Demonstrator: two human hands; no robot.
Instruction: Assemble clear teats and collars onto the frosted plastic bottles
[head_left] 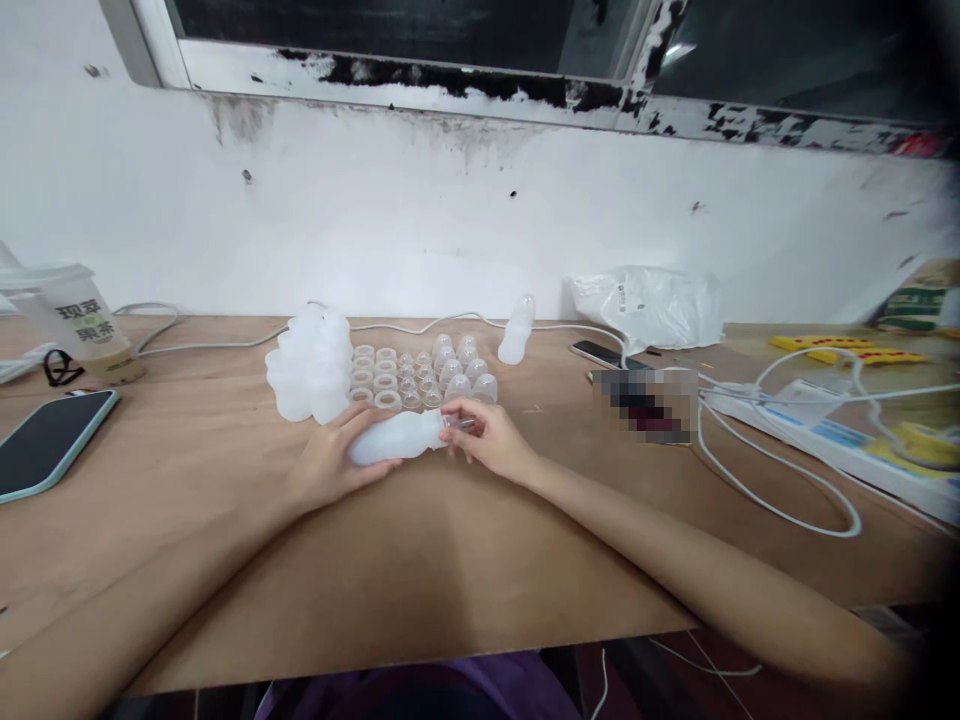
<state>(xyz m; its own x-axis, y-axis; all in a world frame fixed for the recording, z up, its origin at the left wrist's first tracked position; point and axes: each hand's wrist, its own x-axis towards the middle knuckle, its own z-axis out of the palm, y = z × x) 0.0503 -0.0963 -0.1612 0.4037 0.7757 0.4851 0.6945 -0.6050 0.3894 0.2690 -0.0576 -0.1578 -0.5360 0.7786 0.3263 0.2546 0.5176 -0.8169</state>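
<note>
A frosted white baby bottle (394,438) lies tilted on its side just above the table, with my left hand (334,455) wrapped round its body. At its mouth end, my right hand (484,435) pinches a small clear piece that looks like a bottle nipple (459,425); my fingers partly hide it. Just beyond my hands stand rows of white collar rings (386,380), small clear nipples (418,380) and clear domed caps (456,372). Several more frosted bottles (307,365) are packed together at the left of these rows. One capped bottle (516,330) stands apart behind them.
A phone (52,445) and a drink cup (94,330) are at the left. Rightward lie a plastic bag (649,305), a dark phone (611,355), a pixelated item (645,405) and a power strip (817,430) with looping white cables. The wall (375,220) bounds the table behind.
</note>
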